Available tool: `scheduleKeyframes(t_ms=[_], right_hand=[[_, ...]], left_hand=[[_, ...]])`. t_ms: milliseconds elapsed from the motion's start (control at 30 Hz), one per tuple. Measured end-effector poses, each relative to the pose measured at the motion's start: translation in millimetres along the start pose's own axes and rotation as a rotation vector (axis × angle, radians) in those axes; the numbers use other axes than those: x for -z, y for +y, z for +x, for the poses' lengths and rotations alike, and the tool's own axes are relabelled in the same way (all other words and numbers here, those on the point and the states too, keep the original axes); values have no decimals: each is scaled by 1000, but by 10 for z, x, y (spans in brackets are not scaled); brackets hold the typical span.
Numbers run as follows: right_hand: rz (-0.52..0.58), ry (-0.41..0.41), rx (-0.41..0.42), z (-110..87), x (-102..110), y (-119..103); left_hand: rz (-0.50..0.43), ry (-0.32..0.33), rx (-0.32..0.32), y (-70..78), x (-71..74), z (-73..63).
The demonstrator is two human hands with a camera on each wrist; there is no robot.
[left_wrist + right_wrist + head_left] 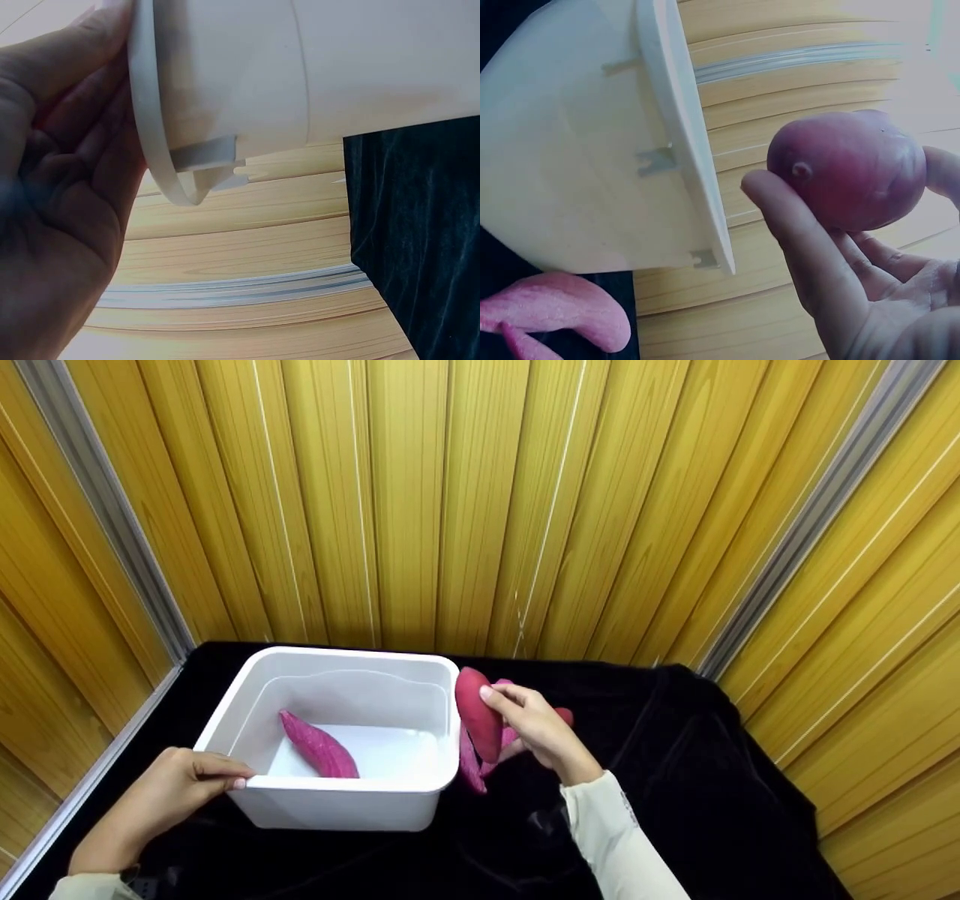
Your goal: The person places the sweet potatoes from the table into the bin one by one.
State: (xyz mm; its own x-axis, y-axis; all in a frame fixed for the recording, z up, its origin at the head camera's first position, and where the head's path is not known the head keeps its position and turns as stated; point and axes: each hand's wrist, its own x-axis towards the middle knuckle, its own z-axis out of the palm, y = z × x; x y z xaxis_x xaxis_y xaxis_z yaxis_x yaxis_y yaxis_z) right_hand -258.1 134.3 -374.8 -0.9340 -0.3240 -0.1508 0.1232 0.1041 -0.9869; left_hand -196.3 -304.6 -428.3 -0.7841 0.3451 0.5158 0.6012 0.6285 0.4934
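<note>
A white plastic bin (337, 806) stands upright on black cloth, one purple-pink sweet potato (322, 746) lying inside toward its left. My left hand (169, 791) pinches the bin's near left rim; in the left wrist view the rim (146, 97) sits between thumb and fingers. Just beyond the bin's right rim, my right hand (544, 731) holds up a smooth red sweet potato (478, 716) between thumb and fingers. The right wrist view shows this sweet potato (847, 169) end-on, apart from the bin's outer wall (570, 150).
More pink sweet potatoes (470, 765) lie on the cloth right of the bin, partly hidden by my right hand. A reddish end (564, 715) shows past that hand. Yellow wood-patterned panels (480, 510) enclose the black-covered table (675, 810) at the back and sides.
</note>
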Motion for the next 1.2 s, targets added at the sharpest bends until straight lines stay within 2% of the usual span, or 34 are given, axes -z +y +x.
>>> scheduleKeyframes(t_ms=[567,933,1200], right_hand=[[29,20,3,213,-211,-134],[25,19,-29,365,-351,-197],[16,35,-58,488,-420,-230]], left_hand=[[1,-10,8,3,17,7],[-34,-17,-1,-5,10,6],[-15,-29,-3,-7,19,14]])
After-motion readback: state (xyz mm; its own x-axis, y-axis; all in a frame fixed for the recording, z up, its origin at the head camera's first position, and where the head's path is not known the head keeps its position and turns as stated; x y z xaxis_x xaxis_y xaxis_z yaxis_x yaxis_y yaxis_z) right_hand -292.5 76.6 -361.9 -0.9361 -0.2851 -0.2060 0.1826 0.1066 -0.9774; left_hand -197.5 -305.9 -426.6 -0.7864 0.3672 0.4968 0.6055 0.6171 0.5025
